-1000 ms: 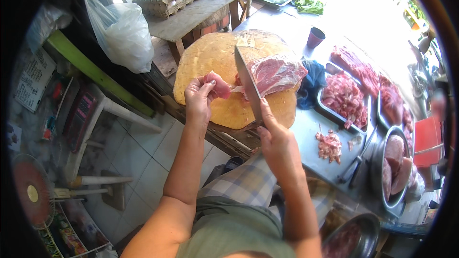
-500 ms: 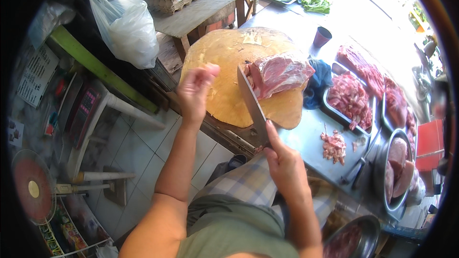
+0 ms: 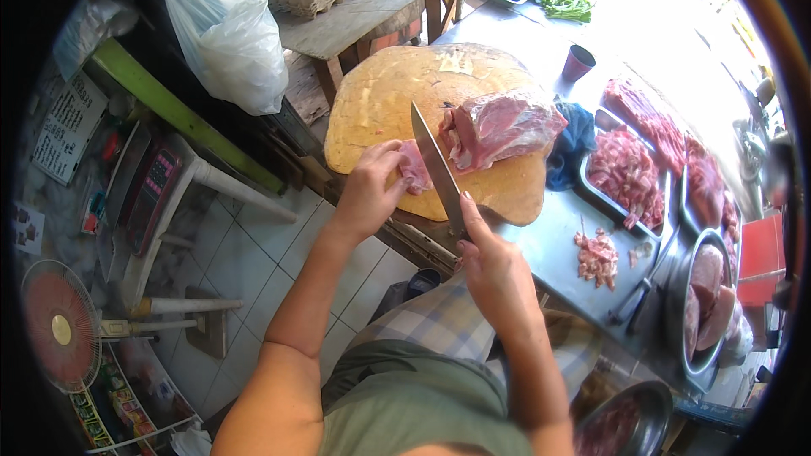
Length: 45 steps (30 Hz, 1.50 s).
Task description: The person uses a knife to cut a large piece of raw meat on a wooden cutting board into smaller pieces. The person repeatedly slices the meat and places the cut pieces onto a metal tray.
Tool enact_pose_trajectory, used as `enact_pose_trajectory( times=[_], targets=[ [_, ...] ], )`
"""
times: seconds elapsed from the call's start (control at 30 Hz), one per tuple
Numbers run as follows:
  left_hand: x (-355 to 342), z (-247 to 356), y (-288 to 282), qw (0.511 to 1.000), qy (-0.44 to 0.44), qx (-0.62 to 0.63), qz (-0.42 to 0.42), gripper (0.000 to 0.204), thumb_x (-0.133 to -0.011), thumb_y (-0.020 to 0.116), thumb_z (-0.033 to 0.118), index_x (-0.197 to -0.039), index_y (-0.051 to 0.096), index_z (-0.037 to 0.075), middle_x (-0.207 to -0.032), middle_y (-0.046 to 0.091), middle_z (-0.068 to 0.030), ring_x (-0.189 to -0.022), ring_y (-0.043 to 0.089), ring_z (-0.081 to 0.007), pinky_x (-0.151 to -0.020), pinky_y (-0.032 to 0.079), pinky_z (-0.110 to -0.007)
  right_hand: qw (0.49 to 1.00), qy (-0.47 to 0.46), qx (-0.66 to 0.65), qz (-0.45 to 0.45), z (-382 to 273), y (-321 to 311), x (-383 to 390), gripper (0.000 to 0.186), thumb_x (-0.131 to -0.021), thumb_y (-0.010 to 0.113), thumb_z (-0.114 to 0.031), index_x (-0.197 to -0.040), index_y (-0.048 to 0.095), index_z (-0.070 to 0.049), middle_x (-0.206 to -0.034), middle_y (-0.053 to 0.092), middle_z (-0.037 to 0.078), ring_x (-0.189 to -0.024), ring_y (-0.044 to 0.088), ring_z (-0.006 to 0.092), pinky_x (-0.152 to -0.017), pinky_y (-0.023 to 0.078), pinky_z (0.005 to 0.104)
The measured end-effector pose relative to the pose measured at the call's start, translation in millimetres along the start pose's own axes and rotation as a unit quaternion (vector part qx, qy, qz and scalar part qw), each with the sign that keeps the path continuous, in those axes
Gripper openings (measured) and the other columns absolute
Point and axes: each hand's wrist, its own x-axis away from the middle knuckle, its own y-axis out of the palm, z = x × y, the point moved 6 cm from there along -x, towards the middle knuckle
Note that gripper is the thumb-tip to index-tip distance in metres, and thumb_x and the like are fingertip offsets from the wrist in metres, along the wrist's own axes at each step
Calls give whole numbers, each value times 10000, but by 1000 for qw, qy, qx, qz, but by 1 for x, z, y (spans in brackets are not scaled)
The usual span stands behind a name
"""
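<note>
On a thick wooden chopping board (image 3: pixel 372 93) lies a large chunk of raw meat (image 3: pixel 507 128), toward the board's right side. My right hand (image 3: pixel 490 257) grips a long knife (image 3: pixel 434 160) by its handle, the blade slanting up and left across the board, just left of the chunk. At the board's near left edge my left hand (image 3: pixel 369 190) has its fingers closed on a small pink piece of meat (image 3: pixel 414 167), left of the blade. My fingers partly cover this piece.
A dark blue cloth (image 3: pixel 571 145) touches the board's right side. Beyond it stand a tray of cut meat (image 3: pixel 623 171), a bowl of meat (image 3: pixel 708 304) and loose scraps (image 3: pixel 596 258). A purple cup (image 3: pixel 578 62) is farther back. A white plastic bag (image 3: pixel 232 51) hangs at left.
My left hand has come down from above the board and taken hold of the small piece of meat. The knife has shifted slightly left and up.
</note>
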Motion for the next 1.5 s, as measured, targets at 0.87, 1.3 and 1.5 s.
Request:
enact_pose_trajectory(
  times=[0.87,1.3,1.5],
  targets=[
    [-12,-10,-29,996,-79,-45,-4,130,-819,727,34,-926,678,-21,-918,679,-198,-900,654,-370,-811,514,-455,994,-71,84,-17,-17,16,-3,607,-949,595,-67,-1543,476,-111,-791,658,168,-683,684,367,-628,558,467],
    [-11,-4,-26,998,-32,-51,-36,61,-808,666,-13,-868,662,-6,-900,673,-189,-928,623,-400,-852,489,-493,986,-79,141,-41,-27,15,-7,677,-856,599,8,-1521,491,-52,-783,658,181,-646,682,358,-608,560,445],
    [-13,-10,-26,998,-32,-27,-50,90,-793,678,-14,-883,687,-12,-886,694,-183,-910,643,-382,-838,510,-469,986,-89,134,-46,-22,29,-22,693,-846,573,6,-1531,475,-44,-806,686,218,-686,694,374,-656,568,467]
  ],
)
